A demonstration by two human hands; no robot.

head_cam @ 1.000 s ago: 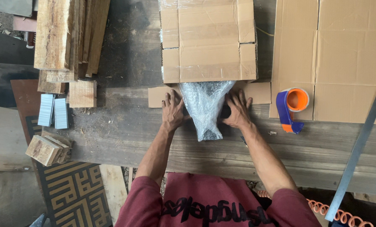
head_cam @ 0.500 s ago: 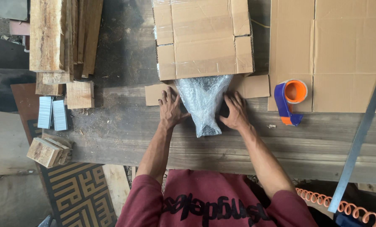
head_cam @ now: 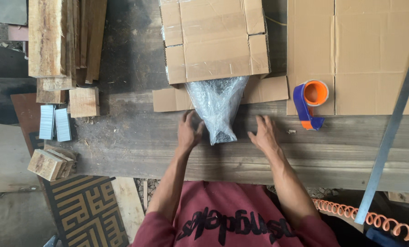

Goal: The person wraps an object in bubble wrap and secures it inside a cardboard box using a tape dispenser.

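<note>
Bubble-wrapped bundle (head_cam: 217,107) crinkled, tapering, pokes from cardboard box (head_cam: 213,39); left hand (head_cam: 189,131) touches it, right hand (head_cam: 264,136) flat on bench (head_cam: 136,137), fingers released.

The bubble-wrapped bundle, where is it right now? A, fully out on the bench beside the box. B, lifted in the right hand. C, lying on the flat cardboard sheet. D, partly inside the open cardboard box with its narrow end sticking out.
D: the bubble-wrapped bundle runs from under the flaps of the cardboard box out onto the wooden bench, between the left hand and right hand.
</note>
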